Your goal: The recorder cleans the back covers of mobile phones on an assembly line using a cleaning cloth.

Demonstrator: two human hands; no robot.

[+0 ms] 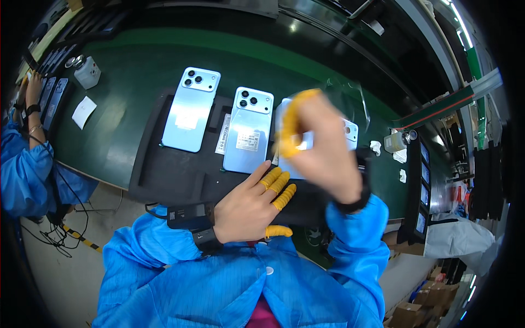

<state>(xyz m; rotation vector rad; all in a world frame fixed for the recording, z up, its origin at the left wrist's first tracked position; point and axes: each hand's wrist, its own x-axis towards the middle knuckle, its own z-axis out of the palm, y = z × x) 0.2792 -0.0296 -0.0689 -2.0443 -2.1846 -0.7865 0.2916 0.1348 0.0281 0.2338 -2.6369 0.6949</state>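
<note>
My left hand (246, 205), in yellow finger cots, is open. Its fingers stretch toward the lower edge of a pale blue smartphone (249, 128) lying camera side up; I cannot tell whether they touch it. My right hand (322, 145), blurred, hangs over the tray's right side with its yellow-covered fingers curled. What they hold, if anything, is hidden. Pale blue phone surface (284, 107) shows left of this hand and a camera plate (350, 131) right of it; whether they are one phone cannot be told. Clear film (358, 101) stands behind the hand. Another pale blue smartphone (191, 112) lies leftmost.
The phones lie on a black tray (156, 164) on a green bench (128, 60). A white bottle (87, 72) and paper slip (83, 111) are at left, near a co-worker's hand (34, 90). Another bottle (395, 142), crumpled tissue (375, 147) and a row of dark devices (424, 174) are right.
</note>
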